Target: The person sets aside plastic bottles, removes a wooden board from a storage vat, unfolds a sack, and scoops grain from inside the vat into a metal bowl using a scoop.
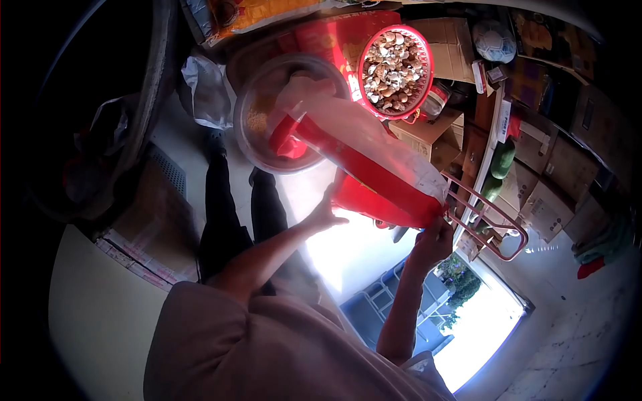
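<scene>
A long red and translucent bag (374,164) stretches between the hands and a round, clear plastic tub (249,137). Its mouth hangs inside the tub, where some yellowish grains lie on the bottom. My right hand (431,242) is closed round the gathered bottom corner of the bag. Under the bag's near side is my left hand (326,215), with its thumb apart from the other fingers; the fingers touch or lie close against the red plastic and are partly hidden by glare.
A red basket (429,77) of shells or similar pieces stands beyond the bag. Cardboard boxes (538,200), green gourds (501,159) and a pink metal frame (515,250) are at the right. A white bag (207,93) lies left of the tub.
</scene>
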Demonstrator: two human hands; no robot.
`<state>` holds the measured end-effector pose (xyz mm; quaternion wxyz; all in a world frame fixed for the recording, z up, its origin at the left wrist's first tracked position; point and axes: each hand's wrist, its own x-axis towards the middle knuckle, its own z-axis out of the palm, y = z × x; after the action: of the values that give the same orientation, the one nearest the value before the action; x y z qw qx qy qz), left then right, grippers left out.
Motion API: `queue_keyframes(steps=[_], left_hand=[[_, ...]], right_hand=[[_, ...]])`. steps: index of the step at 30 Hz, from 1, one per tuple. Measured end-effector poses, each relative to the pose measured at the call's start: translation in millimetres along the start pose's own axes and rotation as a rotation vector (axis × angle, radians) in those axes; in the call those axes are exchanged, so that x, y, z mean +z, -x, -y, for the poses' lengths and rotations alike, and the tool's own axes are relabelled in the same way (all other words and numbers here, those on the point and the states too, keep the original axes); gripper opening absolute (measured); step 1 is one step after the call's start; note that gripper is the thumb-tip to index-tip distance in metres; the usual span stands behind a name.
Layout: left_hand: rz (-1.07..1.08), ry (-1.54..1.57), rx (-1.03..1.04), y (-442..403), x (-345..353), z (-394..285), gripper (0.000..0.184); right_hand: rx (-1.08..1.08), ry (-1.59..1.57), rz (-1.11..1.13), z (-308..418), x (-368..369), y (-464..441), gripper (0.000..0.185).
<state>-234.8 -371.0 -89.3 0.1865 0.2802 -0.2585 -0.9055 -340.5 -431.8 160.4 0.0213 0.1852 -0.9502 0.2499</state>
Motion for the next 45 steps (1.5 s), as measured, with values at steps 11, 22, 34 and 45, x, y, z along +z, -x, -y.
queue_keyframes(steps=[11,22,34,45], left_hand=[[-0.502,-0.711,0.381,-26,21,0,0.021],[-0.235,-0.496,0.188,17,96,-7,0.033],[-0.342,-0.522,-0.038,39,133,-71,0.037],[-0.316,-0.142,-0.15,47,140,-118,0.035]], right_hand=[[-0.155,0.071,0.035,-25,-5,3,0.026],[-0.573,0.072,0.196,32,27,-55,0.022],[-0.848,-0.193,0.329,85,62,-42,0.018],[-0.906,-0.474,0.655,112,88,-20,0.015]])
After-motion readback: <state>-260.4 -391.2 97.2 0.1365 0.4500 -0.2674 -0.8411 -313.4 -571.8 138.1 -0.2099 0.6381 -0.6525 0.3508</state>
